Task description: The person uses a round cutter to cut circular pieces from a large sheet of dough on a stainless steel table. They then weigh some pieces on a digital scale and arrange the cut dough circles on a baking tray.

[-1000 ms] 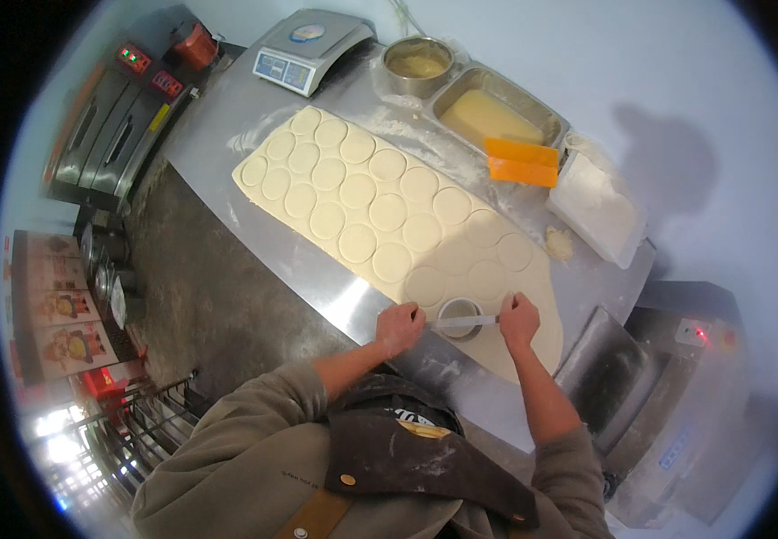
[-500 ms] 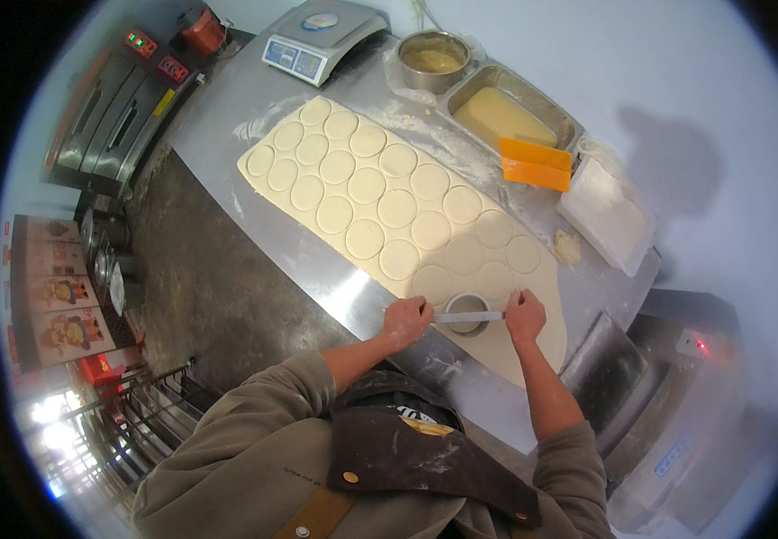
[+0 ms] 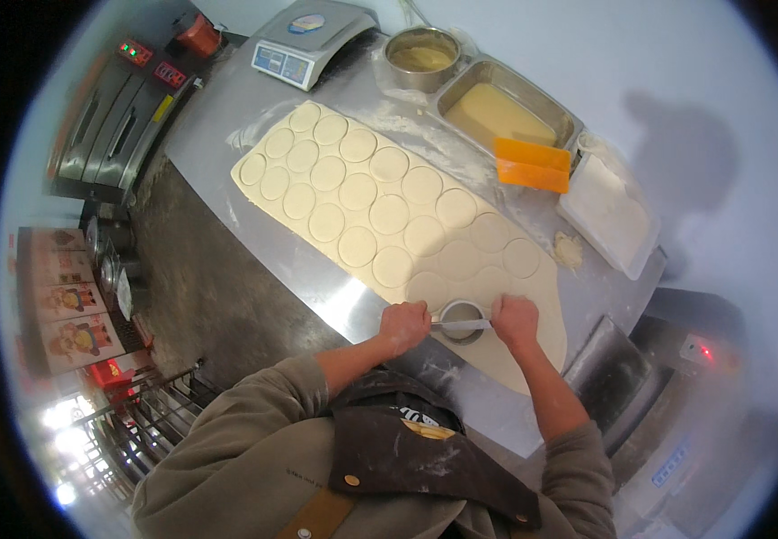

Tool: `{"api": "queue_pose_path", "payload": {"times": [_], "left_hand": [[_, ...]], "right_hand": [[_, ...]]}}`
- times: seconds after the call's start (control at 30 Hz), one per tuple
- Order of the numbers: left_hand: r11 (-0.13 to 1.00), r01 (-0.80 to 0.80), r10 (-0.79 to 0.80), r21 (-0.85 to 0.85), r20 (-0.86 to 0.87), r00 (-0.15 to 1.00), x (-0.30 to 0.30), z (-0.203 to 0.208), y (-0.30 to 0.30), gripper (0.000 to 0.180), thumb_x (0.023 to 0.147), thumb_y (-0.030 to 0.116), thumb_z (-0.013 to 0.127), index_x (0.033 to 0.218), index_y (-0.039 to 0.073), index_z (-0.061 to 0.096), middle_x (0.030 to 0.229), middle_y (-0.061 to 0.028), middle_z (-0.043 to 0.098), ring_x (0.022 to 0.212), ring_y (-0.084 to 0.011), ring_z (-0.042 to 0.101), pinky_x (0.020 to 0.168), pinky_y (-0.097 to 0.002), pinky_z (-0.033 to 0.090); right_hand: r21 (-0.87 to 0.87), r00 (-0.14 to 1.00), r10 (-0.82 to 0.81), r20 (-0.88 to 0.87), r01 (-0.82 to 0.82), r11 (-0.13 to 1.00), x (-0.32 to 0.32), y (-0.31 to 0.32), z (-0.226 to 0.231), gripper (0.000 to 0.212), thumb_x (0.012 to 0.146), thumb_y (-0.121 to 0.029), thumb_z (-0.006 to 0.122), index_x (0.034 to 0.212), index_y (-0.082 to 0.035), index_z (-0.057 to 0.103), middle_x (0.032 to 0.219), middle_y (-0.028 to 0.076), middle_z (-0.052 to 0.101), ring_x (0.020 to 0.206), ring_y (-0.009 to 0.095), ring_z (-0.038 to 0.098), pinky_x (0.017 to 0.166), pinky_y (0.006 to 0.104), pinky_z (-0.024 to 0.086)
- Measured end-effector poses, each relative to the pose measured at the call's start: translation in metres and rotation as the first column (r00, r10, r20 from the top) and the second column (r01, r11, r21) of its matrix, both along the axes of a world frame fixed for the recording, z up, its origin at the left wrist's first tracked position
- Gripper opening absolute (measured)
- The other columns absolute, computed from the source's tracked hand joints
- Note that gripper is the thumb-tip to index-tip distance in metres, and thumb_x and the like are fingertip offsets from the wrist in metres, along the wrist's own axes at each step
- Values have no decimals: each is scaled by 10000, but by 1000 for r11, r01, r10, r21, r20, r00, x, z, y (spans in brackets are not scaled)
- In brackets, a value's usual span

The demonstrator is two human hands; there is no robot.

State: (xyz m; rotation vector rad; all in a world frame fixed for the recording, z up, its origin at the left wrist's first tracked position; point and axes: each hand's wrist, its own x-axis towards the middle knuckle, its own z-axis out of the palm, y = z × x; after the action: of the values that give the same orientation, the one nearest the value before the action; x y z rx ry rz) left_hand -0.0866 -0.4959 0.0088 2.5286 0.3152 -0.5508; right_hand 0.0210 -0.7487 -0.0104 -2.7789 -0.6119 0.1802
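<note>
Both ends of the flat bar [image 3: 467,324] are gripped, by the left hand [image 3: 406,327] and the right hand [image 3: 515,320]. It crosses the metal ring [image 3: 464,307], which sits on the near right part of the dough [image 3: 540,296] on the tabletop [image 3: 202,126]. Pressing equally from both sides, beside the cut circles [image 3: 427,287] without overlap, should work best.

Bakery ktchn | s/s oven [image 3: 101,148] | digi scale [image 3: 310,43] | rolled dough [image 3: 387,193] | floury tbl [image 3: 205,135]

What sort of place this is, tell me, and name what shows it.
Likely a bakery kitchen: a pale, flat sheet of dough scored with circles and a boxy grey weighing scale share a grey metal worktable dusted with white powder.
</note>
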Motion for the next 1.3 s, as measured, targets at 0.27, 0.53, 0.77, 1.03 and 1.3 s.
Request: {"api": "queue_pose_path", "payload": {"times": [0.27, 0.53, 0.77, 1.03, 1.3], "left_hand": [[996, 90, -90, 3, -59, 994, 9, -15, 1, 266, 951, 277, 542, 929, 49, 676, 842, -234, 723, 830, -443, 712, 788, -572, 550], [998, 43, -41, 38, -53, 998, 8, -8, -3, 256, 947, 269, 536, 912, 58, 678, 849, -228, 724, 849, -444, 708, 804, -561, 542], [999, -20, 24, -30, 136, 990, -31, 4, -16, 216, 911, 240, 560, 857, 55, 659, 790, -227, 687, 798, -454, 683, 748, -570, 527], [983, 161, -134, -93, 242, 961, 19, 12, -70, 232, 911, 246, 563, 857, 43, 660, 813, -222, 704, 787, -442, 690, 724, -577, 528], [975, 201, -176, -90, 225, 958, 129, -1, -126, 266, 926, 260, 550, 910, 42, 701, 859, -226, 729, 802, -439, 710, 745, -562, 559]], "right_hand": [[39, 997, -53, -59, 56, 998, 3, 1, -8, 346, 924, -307, 597, 716, -46, 690, 716, 211, 679, 677, 421, 662, 640, 552, 504], [47, 989, -115, -97, 120, 992, -2, 4, -3, 305, 917, -270, 625, 736, -36, 701, 712, 216, 677, 682, 404, 663, 659, 540, 501], [232, 987, -117, 110, 89, 969, -37, -18, 17, 279, 899, -236, 650, 683, -60, 650, 691, 174, 639, 684, 397, 622, 630, 545, 466], [154, 932, -350, 96, 334, 930, -23, -87, 26, 293, 928, -253, 651, 711, -56, 642, 695, 183, 630, 690, 398, 616, 658, 534, 462], [51, 867, -478, 140, 476, 878, 63, -140, 20, 339, 983, -309, 602, 768, -57, 673, 728, 206, 650, 718, 434, 634, 660, 563, 473]]}}
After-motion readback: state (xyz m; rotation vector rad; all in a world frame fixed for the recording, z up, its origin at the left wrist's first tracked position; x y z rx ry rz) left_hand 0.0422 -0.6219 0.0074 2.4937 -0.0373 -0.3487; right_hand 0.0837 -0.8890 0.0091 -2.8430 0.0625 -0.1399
